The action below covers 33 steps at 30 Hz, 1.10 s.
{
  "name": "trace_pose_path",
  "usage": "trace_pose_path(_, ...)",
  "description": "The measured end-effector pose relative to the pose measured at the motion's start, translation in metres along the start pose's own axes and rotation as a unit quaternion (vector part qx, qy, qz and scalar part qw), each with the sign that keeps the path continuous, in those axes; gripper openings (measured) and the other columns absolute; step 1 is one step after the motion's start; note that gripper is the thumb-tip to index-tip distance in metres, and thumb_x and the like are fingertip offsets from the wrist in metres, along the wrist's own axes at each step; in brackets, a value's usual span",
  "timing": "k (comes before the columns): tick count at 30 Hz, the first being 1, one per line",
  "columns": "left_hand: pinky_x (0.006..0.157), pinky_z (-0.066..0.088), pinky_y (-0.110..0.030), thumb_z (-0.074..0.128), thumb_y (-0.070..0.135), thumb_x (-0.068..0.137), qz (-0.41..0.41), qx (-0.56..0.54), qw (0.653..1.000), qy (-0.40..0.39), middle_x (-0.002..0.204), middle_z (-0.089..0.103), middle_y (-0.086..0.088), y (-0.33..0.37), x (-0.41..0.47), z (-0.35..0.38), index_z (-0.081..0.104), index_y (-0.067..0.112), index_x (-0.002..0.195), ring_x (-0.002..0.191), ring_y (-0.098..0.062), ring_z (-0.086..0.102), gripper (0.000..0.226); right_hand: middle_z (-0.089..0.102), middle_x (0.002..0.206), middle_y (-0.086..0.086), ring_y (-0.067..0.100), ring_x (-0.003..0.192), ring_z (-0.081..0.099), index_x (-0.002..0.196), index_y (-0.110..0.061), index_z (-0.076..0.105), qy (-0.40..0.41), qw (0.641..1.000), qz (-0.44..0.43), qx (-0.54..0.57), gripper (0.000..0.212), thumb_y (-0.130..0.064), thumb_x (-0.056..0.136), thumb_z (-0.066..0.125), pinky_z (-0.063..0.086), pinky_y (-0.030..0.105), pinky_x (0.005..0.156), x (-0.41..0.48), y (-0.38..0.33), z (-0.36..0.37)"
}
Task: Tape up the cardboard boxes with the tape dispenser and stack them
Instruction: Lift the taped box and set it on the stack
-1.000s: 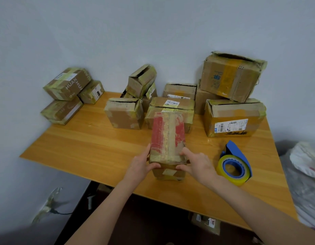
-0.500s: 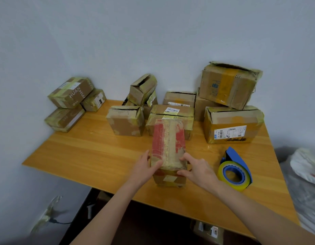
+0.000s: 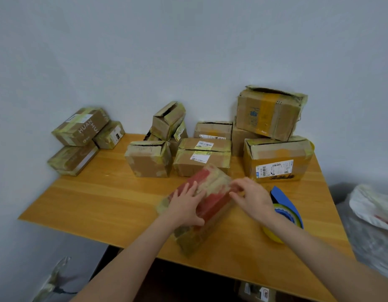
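On the wooden table (image 3: 90,203), near its front edge, I see the red-taped box (image 3: 212,192) lying on a slant, its far end pointing toward the rear right; it is blurred. My left hand (image 3: 186,205) lies flat on its top, fingers straight and spread, thumb down the near side. My right hand (image 3: 253,199) touches the box's right edge with its fingertips; the blur hides whether they pinch it, so I cannot tell. The tape dispenser (image 3: 283,198), blue with a yellow roll, sits just right of the box, partly behind my right wrist. Other cardboard boxes (image 3: 201,158) line the back wall, with a small stack (image 3: 79,127) at the left rear.
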<state>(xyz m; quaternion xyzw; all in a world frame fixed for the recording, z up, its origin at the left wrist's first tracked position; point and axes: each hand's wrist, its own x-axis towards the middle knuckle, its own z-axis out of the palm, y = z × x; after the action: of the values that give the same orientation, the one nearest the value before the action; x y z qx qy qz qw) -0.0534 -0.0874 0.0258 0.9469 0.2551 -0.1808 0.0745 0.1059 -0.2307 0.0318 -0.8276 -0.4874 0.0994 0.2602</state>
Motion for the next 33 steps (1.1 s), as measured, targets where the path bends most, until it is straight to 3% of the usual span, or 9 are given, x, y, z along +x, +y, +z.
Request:
trace_pose_path(5,0.120,-0.005,-0.047,0.052,0.011,0.091,0.131,0.074,0.988,0.031,0.161,-0.002,0.010,-0.002,-0.003,-0.006,0.016,0.048,0.148,0.148,-0.018,-0.005,0.077,0.027,0.154,0.001,0.021,0.140,0.029,0.152,-0.027,0.022,-0.055,0.997,0.048,-0.023,0.085,-0.055,0.084,0.064,0.038,0.039,0.109,0.029,0.016,-0.008)
trace_pose_path(8,0.121,0.005,-0.043,0.046,0.014,0.097,0.069,0.028,0.980,0.186,0.159,0.018,0.007,0.000,-0.004,-0.001,0.036,0.045,0.143,0.147,-0.019,0.013,0.056,0.021,0.158,0.000,0.022,0.143,0.023,0.155,-0.027,0.012,-0.139,0.988,0.069,-0.016,0.103,-0.066,0.076,0.066,0.032,0.045,0.114,0.037,0.024,-0.003)
trace_pose_path(11,0.110,0.037,-0.036,0.059,0.023,0.092,-0.087,-0.164,0.931,0.314,0.150,0.034,-0.005,-0.001,-0.003,0.007,0.041,0.028,0.142,0.135,-0.023,0.036,0.053,0.036,0.144,0.001,0.022,0.130,0.040,0.152,-0.029,0.021,-0.156,0.980,0.094,-0.075,0.101,-0.074,0.071,0.063,0.046,0.044,0.100,0.036,0.025,0.000)
trace_pose_path(15,0.096,0.043,-0.033,0.062,0.041,0.090,-0.185,-0.371,0.884,0.217,0.140,0.036,-0.008,0.009,-0.002,0.018,0.030,0.017,0.144,0.121,-0.024,0.045,0.067,0.055,0.117,-0.001,0.021,0.107,0.057,0.131,-0.031,0.049,-0.203,0.962,0.132,-0.126,0.081,-0.082,0.069,0.056,0.052,0.035,0.081,0.029,0.024,-0.005)
trace_pose_path(18,0.103,0.045,-0.042,0.063,0.043,0.089,-0.137,-0.552,0.816,0.107,0.138,0.047,0.005,0.025,-0.002,0.022,0.028,0.022,0.146,0.122,-0.018,0.048,0.071,0.064,0.086,-0.004,0.017,0.082,0.064,0.101,-0.022,0.063,-0.227,0.958,0.150,-0.087,0.068,-0.083,0.071,0.053,0.049,0.029,0.063,0.024,0.030,-0.006)
trace_pose_path(20,0.102,0.046,-0.038,0.064,0.029,0.091,-0.087,-0.604,0.786,0.097,0.134,0.048,0.009,0.036,-0.002,0.016,0.023,0.027,0.148,0.116,-0.011,0.049,0.071,0.061,0.074,-0.004,0.016,0.070,0.061,0.083,-0.018,0.061,-0.205,0.962,0.163,-0.076,0.060,-0.077,0.077,0.053,0.046,0.028,0.056,0.018,0.031,-0.003)
trace_pose_path(23,0.107,0.041,-0.033,0.063,0.015,0.091,-0.032,-0.573,0.813,0.101,0.141,0.041,0.007,0.042,0.007,0.007,0.015,0.022,0.152,0.126,-0.010,0.043,0.078,0.056,0.063,-0.003,0.016,0.057,0.054,0.067,-0.015,0.051,-0.156,0.969,0.183,-0.066,0.057,-0.069,0.084,0.052,0.038,0.025,0.048,0.007,0.028,0.002)
trace_pose_path(29,0.116,0.028,-0.042,0.062,0.019,0.092,-0.040,-0.506,0.853,0.124,0.158,0.020,-0.003,0.045,0.028,0.005,0.010,0.016,0.153,0.143,-0.018,0.024,0.080,0.052,0.064,-0.001,0.017,0.057,0.052,0.068,-0.015,0.049,-0.110,0.971,0.207,-0.054,0.051,-0.060,0.093,0.045,0.035,0.026,0.046,0.010,0.028,0.004)
trace_pose_path(33,0.116,0.019,-0.039,0.062,0.034,0.091,-0.070,-0.397,0.905,0.137,0.161,0.003,-0.006,0.045,0.028,0.005,0.016,0.018,0.153,0.147,-0.021,0.010,0.080,0.057,0.073,-0.004,0.016,0.067,0.054,0.109,-0.020,0.065,-0.101,0.969,0.224,0.001,0.040,-0.051,0.099,0.042,0.039,0.029,0.052,0.000,0.060,-0.009)
